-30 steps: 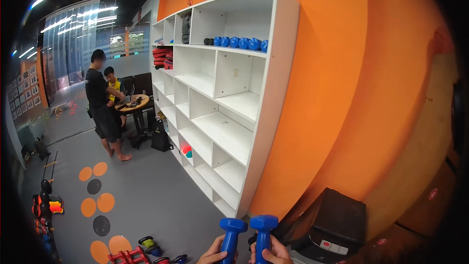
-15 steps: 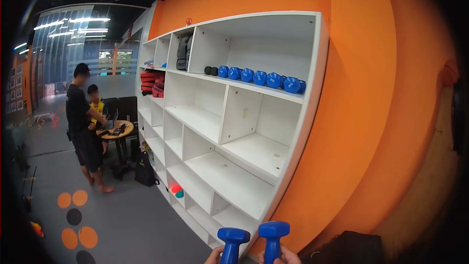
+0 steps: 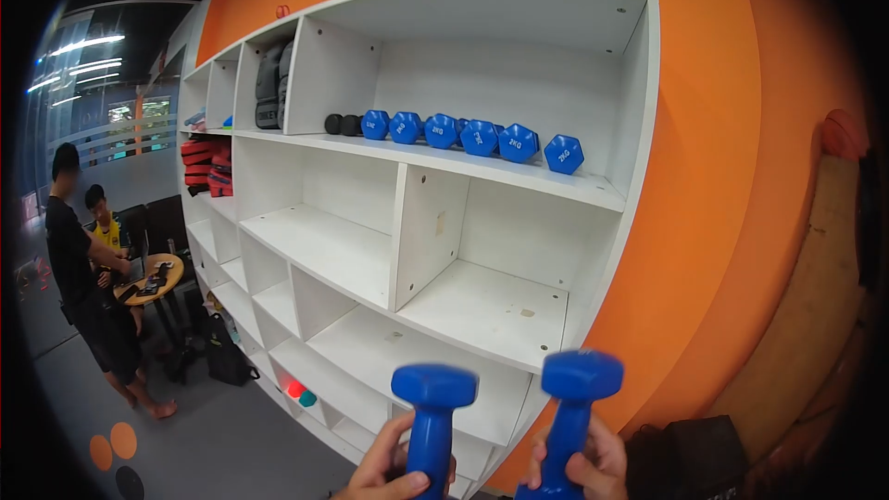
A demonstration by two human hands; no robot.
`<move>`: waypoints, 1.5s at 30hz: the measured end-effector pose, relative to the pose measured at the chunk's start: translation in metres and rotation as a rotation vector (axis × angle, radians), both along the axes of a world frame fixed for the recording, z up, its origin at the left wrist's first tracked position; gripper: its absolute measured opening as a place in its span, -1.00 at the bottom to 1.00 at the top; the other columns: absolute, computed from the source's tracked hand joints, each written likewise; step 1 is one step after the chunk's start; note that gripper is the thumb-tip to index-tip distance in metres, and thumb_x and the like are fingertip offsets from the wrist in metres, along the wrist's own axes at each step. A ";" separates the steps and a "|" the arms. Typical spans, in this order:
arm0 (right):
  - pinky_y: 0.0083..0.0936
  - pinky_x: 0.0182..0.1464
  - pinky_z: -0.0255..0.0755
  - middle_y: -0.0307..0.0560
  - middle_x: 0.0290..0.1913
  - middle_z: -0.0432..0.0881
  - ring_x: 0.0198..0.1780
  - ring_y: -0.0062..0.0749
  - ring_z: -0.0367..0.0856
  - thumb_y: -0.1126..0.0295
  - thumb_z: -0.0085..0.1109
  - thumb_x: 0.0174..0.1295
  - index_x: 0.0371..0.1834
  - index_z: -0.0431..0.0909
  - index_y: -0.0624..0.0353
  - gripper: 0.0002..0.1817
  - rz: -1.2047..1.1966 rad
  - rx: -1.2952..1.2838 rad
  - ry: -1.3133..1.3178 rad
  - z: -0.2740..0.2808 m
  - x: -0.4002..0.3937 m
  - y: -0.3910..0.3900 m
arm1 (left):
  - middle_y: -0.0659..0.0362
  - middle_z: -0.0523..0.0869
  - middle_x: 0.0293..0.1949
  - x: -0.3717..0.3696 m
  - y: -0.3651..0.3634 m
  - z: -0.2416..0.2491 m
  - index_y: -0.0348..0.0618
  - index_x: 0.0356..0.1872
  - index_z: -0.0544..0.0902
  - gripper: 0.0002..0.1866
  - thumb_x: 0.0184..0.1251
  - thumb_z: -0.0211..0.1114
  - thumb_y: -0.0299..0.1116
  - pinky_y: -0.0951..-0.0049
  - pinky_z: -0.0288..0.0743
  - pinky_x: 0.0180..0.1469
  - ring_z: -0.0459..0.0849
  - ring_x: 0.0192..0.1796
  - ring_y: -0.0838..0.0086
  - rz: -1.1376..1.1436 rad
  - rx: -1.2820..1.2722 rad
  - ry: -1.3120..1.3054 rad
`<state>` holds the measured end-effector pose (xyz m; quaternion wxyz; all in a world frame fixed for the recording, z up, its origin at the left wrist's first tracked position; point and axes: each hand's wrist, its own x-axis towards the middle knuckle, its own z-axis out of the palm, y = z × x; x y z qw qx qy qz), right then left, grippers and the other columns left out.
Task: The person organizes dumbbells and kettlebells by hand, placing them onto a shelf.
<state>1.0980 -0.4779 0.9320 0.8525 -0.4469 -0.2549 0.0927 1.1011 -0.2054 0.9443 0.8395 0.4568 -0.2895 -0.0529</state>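
Observation:
My left hand is closed around the handle of a blue dumbbell, held upright at the bottom of the view. Beside it, my right hand grips a second blue dumbbell, its upper end tilted slightly right. The two dumbbells are apart. Ahead is a white shelf unit. On its top level lies a row of several blue hexagonal dumbbells, some marked 2KG. A small black dumbbell lies at the row's left end.
Dark grey pads and red gear fill left compartments. Red and green balls sit low down. At left, a person in black stands by a round table with another person seated. A black backpack is on the floor.
The view has moved nearer the shelf, which now looks larger. Both hands have risen in view with their dumbbells, and the gap between the dumbbells is wider.

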 end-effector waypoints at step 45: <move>-0.32 -0.17 0.65 0.21 -0.01 0.63 -0.18 -0.23 0.71 0.53 0.17 0.23 0.00 0.59 0.41 -0.71 -1.216 -0.882 0.042 0.421 0.348 0.000 | -0.38 0.57 0.04 0.436 -0.123 0.393 -0.54 0.10 0.52 -0.57 0.31 0.24 -0.39 0.12 0.61 0.05 0.73 -0.03 0.07 0.116 0.636 -0.238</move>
